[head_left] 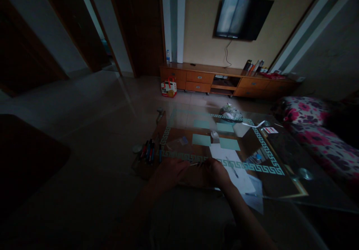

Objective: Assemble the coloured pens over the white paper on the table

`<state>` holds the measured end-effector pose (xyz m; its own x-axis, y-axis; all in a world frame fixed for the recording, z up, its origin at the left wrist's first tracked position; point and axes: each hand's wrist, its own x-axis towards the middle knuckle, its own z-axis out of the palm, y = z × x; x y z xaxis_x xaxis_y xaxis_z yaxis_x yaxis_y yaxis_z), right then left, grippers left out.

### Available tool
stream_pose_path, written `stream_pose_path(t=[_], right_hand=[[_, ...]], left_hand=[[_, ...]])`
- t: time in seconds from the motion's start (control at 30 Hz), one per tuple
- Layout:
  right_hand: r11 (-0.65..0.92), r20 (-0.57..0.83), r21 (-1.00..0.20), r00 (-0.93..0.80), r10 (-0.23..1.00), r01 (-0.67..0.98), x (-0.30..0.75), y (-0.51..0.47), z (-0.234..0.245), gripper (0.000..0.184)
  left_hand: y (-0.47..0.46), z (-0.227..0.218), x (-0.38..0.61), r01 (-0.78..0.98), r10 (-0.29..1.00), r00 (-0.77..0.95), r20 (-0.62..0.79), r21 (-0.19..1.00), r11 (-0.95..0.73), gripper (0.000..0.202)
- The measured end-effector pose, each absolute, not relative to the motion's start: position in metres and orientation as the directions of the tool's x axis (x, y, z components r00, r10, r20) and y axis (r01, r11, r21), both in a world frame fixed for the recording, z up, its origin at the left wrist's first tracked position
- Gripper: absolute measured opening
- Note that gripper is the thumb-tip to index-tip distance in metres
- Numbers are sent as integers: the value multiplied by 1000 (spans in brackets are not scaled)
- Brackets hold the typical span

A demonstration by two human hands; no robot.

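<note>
Over the near edge of the glass coffee table (179, 154), my left hand (171, 172) is closed, with a thin pale rod (194, 164) sticking out from its fingertips toward the right. My right hand (217, 173) is closed too, its fingertips close to a small dark piece at the rod's far end. Darkness hides what exactly the right fingers grip. Left of my hands lies a bunch of pens (150, 151) with dark, red and blue barrels. By my right wrist, a single pen (235, 172) rests on white paper (242, 180).
A clear plastic bag (231, 112) sits at the table's far side. A bottle with a blue cap (257, 158) is at the right. Beyond stand a wooden TV cabinet (199, 77) and a paper gift bag (169, 88). A flowered sofa (311, 124) borders the right.
</note>
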<state>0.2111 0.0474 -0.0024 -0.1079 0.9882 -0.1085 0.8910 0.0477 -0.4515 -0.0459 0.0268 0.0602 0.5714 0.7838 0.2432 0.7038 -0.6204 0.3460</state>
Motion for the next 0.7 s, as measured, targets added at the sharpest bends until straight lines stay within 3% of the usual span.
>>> stream_pose_path(t=[0.7], right_hand=[[4, -192, -404, -89, 977, 915, 210, 49, 0, 23]], left_hand=[[26, 64, -44, 681, 777, 579, 248, 378, -627, 25]])
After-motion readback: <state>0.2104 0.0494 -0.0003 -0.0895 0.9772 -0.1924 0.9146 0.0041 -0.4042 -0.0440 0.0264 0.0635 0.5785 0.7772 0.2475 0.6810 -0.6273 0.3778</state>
